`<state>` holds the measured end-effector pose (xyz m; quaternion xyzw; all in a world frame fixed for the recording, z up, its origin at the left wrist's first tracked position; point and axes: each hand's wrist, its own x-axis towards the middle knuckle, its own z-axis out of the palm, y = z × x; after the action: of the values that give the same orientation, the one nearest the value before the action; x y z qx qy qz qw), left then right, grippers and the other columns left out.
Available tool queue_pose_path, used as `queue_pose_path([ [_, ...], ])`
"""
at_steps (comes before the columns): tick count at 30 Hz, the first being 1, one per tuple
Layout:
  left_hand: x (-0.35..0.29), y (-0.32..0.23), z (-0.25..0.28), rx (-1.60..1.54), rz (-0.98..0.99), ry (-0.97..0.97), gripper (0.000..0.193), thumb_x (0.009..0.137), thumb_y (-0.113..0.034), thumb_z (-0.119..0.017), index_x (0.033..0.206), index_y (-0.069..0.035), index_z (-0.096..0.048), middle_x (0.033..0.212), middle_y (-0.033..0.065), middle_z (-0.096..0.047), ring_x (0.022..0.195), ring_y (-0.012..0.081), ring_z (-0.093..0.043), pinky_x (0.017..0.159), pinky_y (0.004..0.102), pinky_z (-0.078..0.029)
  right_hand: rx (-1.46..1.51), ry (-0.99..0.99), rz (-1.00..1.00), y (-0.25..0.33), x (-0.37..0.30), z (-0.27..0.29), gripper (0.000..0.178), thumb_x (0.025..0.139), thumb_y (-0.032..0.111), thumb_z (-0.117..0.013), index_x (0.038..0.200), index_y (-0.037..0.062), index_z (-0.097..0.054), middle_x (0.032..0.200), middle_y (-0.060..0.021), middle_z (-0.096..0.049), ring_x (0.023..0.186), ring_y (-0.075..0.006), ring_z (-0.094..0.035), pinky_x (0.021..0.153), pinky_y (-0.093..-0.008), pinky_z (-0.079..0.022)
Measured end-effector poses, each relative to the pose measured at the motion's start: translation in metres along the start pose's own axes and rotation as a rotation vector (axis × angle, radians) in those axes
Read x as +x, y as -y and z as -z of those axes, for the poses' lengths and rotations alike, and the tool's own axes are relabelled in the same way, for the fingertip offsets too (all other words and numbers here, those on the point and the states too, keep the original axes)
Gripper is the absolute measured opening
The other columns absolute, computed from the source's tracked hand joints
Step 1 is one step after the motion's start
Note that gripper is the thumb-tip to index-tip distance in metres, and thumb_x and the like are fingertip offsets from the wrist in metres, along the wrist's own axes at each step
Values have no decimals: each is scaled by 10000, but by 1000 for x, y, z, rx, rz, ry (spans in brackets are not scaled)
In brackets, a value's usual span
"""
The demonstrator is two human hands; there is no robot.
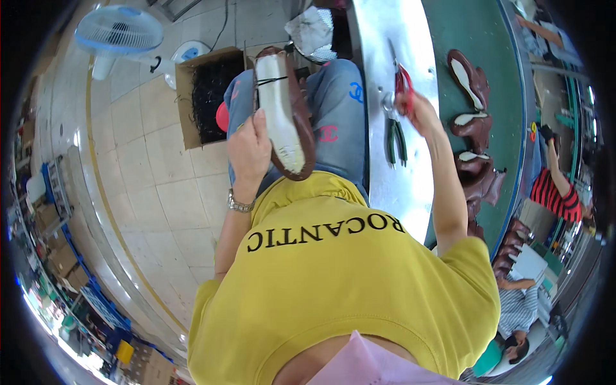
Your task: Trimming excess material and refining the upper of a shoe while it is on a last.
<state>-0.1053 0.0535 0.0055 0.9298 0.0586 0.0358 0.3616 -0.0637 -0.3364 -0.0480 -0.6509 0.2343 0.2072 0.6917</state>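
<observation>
A brown leather shoe upper [301, 122] with a pale insole facing up lies across my lap, and a black cord is tied around it near the far end. My left hand [251, 149] grips its left side, with the thumb along the edge. Over the metal bench, my right hand [420, 114] has its fingers closed on the red handles of a pair of scissors [403, 78], whose blades point away from me. Just below them on the bench lie green-handled pliers [395, 142].
A metal bench [402, 192] runs along my right, beside a green conveyor [449, 29] carrying several brown shoe uppers [473, 131]. A cardboard box [187, 109] of black scraps stands on the floor at left, near a blue fan [119, 29]. Two other people sit beyond the conveyor.
</observation>
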Motion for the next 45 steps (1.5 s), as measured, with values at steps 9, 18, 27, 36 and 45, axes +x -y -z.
queue_pose_path([
  [9, 0, 9, -3, -17, -59, 27, 356, 1000, -285, -466, 908, 1, -658, 673, 192, -626, 615, 375, -617, 560, 441, -464, 202, 569, -419, 45, -151, -157, 833, 766, 786, -541, 1149, 47, -511, 759, 61, -402, 630, -43, -413, 527, -191, -294],
  [18, 9, 5, 2, 56, -72, 70, 313, 982, -268, -492, 1015, -1, -653, 875, 190, -669, 767, 355, -649, 654, 430, -507, -73, 216, -335, 45, -124, -211, 498, 950, 548, -505, 825, 66, -530, 587, 37, -415, 456, -69, -394, 395, -260, -302],
  [27, 60, -13, -8, 127, -474, -274, 248, 872, -137, -653, 1108, -76, -701, 1264, 123, -602, 1216, 294, -505, 1018, 390, -408, -473, -167, 263, 28, -80, -103, 286, 889, 326, -701, 867, 44, -661, 626, 55, -508, 546, -52, -415, 492, -245, -303],
  [36, 45, -19, 22, -41, -482, -538, 28, 863, -7, -662, 839, -5, -647, 925, 99, -685, 862, 223, -622, 796, 312, -482, -1279, -744, 708, -21, 18, 28, 442, 817, 316, -715, 1114, -2, -636, 1042, -189, -629, 1003, -345, -578, 874, -421, -448],
  [45, 85, 21, 89, -189, -340, -785, 222, 909, -70, -619, 1099, 37, -662, 1103, 154, -680, 905, 242, -652, 847, 320, -502, -1191, -623, 386, -82, -65, -56, 530, 886, 264, -641, 1340, 29, -499, 1067, -241, -564, 995, -383, -550, 888, -421, -441],
])
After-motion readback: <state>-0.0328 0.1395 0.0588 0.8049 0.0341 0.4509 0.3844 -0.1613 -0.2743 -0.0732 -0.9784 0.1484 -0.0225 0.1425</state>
